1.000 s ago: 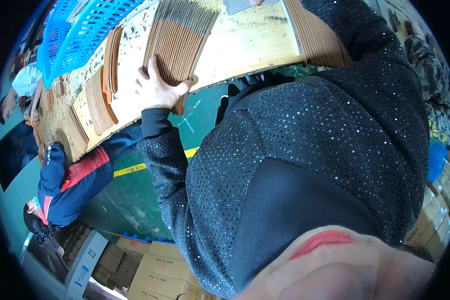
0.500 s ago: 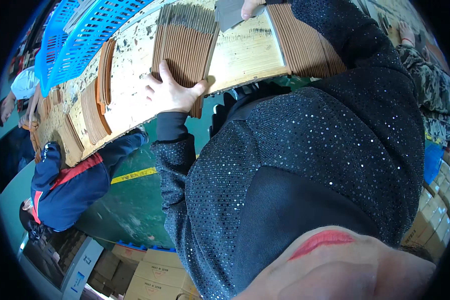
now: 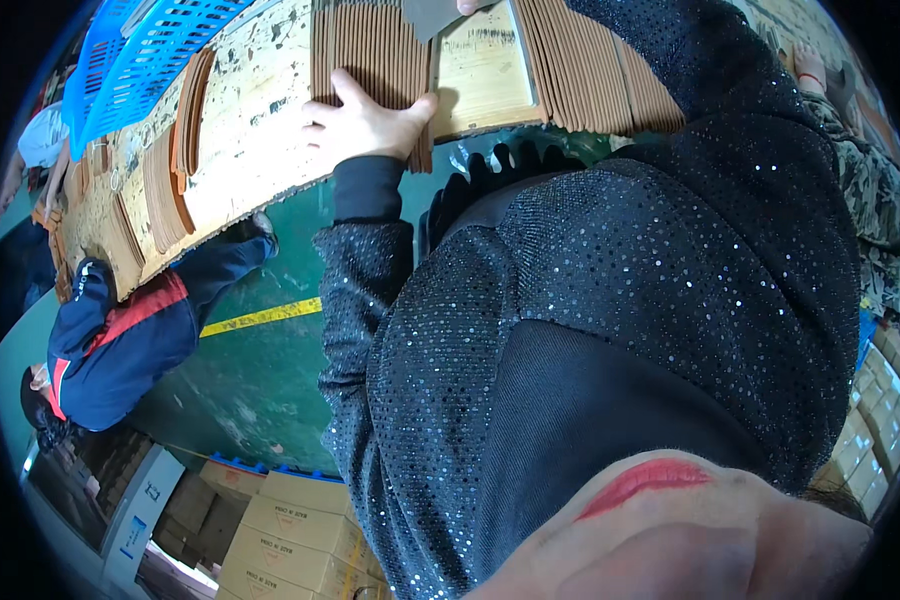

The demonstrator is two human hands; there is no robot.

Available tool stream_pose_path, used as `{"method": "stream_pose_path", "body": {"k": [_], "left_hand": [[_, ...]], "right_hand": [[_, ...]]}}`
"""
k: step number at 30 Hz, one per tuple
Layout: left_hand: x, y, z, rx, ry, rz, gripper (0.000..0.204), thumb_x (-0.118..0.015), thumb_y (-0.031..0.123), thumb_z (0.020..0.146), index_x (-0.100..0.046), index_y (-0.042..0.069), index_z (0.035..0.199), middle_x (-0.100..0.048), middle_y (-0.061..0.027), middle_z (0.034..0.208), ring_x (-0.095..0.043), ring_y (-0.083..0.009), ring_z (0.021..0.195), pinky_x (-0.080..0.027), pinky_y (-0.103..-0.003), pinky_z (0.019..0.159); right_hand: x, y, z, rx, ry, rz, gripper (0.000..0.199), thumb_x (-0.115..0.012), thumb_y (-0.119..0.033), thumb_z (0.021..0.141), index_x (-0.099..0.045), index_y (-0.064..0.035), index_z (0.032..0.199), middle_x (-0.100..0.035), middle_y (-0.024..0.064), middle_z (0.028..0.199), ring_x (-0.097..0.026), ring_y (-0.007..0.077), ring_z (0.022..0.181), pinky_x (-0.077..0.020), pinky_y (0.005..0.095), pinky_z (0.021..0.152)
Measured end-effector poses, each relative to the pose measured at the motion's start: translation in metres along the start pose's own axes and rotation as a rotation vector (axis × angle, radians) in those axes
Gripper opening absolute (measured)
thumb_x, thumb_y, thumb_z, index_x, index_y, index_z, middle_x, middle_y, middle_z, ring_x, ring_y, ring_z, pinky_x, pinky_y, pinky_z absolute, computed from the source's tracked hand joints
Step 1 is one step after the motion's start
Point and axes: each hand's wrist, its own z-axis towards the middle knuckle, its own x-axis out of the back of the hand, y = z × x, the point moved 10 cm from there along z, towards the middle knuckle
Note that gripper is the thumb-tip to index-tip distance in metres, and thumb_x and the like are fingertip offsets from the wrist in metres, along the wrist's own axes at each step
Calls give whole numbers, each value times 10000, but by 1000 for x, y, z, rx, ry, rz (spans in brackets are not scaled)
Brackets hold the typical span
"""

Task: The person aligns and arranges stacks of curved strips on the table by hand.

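Left hand point(image 3: 365, 125) flat on brown sheet stack point(image 3: 370, 50) at table edge point(image 3: 270, 195).

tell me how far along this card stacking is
Done: fanned brown card rows lie right of the bench, more stacks to the left. In hand: left hand presses on a card bundle; right hand barely shows above a grey sheet. What is left cannot be told.
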Motion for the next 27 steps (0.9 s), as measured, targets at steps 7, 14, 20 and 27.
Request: {"method": "stream_pose_path", "body": {"k": [7, 14, 20, 27], "left_hand": [[-15, 28, 6, -93, -20, -74, 1340, -752, 808, 650, -223, 56, 1625, -189, -501, 1525, -209, -690, 1411, -253, -783, 1084], [-28, 32, 6, -153, 125, -60, 1324, -696, 881, 648, -274, 48, 1587, -284, -510, 1458, -261, -707, 1371, -252, -807, 1058], [-34, 43, 4, -123, 81, -82, 1319, -746, 831, 657, -256, 21, 1576, -335, -467, 1457, -374, -607, 1372, -384, -709, 1056], [-40, 37, 1, -15, 22, -233, 1366, -758, 791, 659, -176, 18, 1623, -176, -509, 1531, -191, -662, 1444, -247, -735, 1133]], "right_hand": [[-12, 17, -41, -86, -46, 77, 758, -903, -67, 670, -586, -52, 1359, -704, 157, 1158, -679, 268, 1023, -586, 400, 818], [-18, -91, 4, 134, -147, 326, 739, -894, -30, 679, -582, -53, 1348, -705, 152, 1123, -693, 264, 973, -604, 399, 765], [-38, -230, 54, 382, -395, 755, 724, -886, 2, 687, -578, -54, 1339, -707, 148, 1093, -706, 261, 929, -620, 398, 719], [-29, -285, 59, 458, -494, 879, 723, -873, 36, 700, -553, -41, 1343, -692, 155, 1104, -716, 263, 892, -639, 397, 676]]}}
